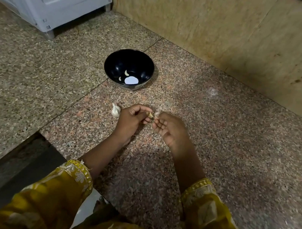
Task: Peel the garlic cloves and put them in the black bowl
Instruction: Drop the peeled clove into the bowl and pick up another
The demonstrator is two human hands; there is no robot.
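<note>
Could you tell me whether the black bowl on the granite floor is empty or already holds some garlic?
Nearly empty: the round black bowl stands upright and holds two small pale peeled cloves near its bottom, beside a bright white reflection.

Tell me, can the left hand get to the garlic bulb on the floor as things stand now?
Probably yes. The garlic bulb lies on the floor right beside the left hand, nothing between them, though that hand pinches a clove now.

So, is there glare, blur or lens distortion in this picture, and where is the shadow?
Head view: a bright round glare spot sits inside the black bowl; the wall line bows from wide-angle distortion; the right hand and the yellow sleeves are soft with blur; a shadow falls on the floor under the forearms.
</note>
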